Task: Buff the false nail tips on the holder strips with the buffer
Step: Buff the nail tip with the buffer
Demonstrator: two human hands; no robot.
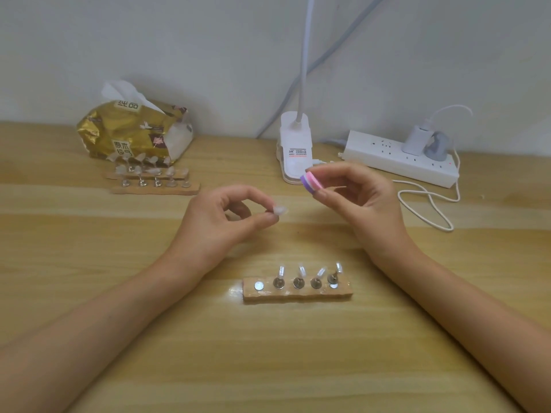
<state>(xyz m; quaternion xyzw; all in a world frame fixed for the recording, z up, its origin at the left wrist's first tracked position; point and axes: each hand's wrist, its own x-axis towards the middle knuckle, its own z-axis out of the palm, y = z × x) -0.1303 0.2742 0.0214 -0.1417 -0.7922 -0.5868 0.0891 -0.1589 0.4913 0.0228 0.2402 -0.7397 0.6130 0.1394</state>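
My left hand (222,217) pinches a clear false nail tip on its small stand (279,210) above the table. Just to its right, my right hand (354,193) grips a pink and purple buffer block (310,181), a short gap from the tip. Below both hands lies a wooden holder strip (298,292) with several clear tips standing on metal bases; its leftmost metal disc (258,286) is bare. Two more holder strips (153,180) with several tips lie at the back left.
A gold tissue pack (131,132) sits behind the far strips. A white clip lamp base (295,150) stands at the back centre. A white power strip (399,158) with plugs and a looping white cable (429,204) lies at the back right.
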